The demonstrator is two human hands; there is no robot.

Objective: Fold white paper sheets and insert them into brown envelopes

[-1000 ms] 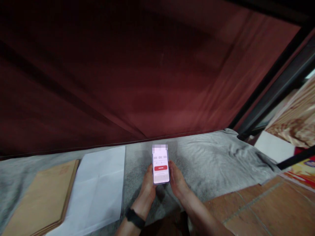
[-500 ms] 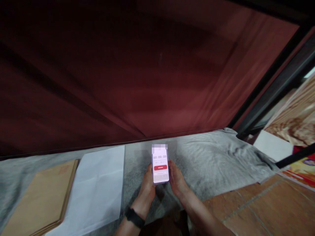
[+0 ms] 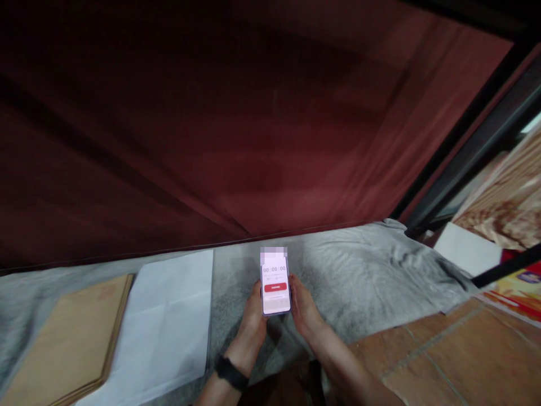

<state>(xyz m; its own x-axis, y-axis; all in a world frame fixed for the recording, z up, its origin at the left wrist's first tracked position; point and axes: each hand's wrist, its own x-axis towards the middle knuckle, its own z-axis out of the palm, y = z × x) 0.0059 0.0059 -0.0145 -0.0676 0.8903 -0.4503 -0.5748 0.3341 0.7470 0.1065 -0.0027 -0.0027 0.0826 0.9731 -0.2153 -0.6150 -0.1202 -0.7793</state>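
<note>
A smartphone with a lit white screen, a row of zeros and a red button is held upright above a grey cloth. My left hand cups its left edge and underside, fingers wrapped behind it. A black band sits on that wrist. My right hand grips the phone's right edge from the other side. Both hands are closed on the phone.
A white sheet of paper lies on the cloth left of my hands, beside a stack of brown envelopes. A dark red curtain hangs behind. Terracotta floor tiles and patterned items lie to the right.
</note>
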